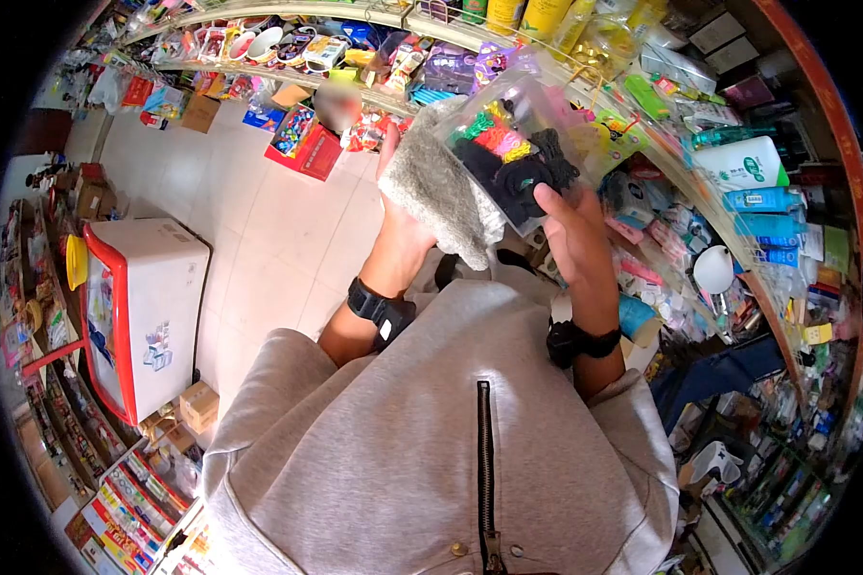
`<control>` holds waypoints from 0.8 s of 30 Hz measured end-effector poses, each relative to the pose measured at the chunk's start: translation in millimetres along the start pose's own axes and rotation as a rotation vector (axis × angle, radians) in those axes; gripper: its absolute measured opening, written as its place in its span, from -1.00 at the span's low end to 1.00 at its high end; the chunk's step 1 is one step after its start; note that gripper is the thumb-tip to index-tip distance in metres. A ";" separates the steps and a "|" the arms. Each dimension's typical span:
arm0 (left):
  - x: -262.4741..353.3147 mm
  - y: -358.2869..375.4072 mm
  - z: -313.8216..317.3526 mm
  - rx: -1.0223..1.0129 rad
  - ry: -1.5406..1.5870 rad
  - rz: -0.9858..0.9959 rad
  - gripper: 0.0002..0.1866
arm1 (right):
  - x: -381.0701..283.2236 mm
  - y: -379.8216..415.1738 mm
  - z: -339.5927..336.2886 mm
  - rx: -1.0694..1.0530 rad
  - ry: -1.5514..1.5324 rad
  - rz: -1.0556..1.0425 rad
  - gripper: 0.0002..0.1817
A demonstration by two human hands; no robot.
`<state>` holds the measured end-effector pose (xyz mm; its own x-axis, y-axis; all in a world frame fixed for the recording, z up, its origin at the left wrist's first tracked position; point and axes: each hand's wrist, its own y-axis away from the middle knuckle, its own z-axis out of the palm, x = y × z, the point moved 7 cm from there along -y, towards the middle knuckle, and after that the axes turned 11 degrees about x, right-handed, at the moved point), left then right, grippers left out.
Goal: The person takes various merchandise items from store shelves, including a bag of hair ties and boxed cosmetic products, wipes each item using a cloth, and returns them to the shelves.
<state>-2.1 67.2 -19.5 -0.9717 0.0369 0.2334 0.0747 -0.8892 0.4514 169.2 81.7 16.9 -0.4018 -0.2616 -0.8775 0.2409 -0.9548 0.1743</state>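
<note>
A grey, rough-textured cloth lies bunched over my left hand, whose fingers are mostly hidden behind it. The cloth touches the left side of a clear plastic box. My right hand grips this box at its lower right corner, thumb on the near face. Inside the box are black bundles that look like hair ties, with bright green, red, pink and yellow bands above them. The box is tilted, held up in front of the shelves.
Packed shelves curve along the front and right, with bottles and a white pump bottle. A red box of small packets stands ahead on the left. A white chest freezer with a red frame stands on the tiled floor.
</note>
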 end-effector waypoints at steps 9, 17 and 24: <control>4.3 10.6 -9.6 -0.083 0.126 -0.129 -0.32 | 1.4 -13.0 -24.2 0.130 -0.086 0.153 -0.40; 4.5 16.6 5.6 -0.056 0.026 -0.054 -0.28 | 25.4 -0.2 -4.2 -0.067 -0.154 0.149 -0.39; 12.0 14.0 -7.2 0.030 -0.206 0.070 -0.29 | -32.7 -14.0 -43.3 0.158 -0.073 -0.028 -0.45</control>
<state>-14.4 51.9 -16.6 -0.8979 0.0711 0.4344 0.1495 -0.8790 0.4529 217.2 109.7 23.8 -0.4708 -0.2389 -0.8493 0.0895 -0.9706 0.2233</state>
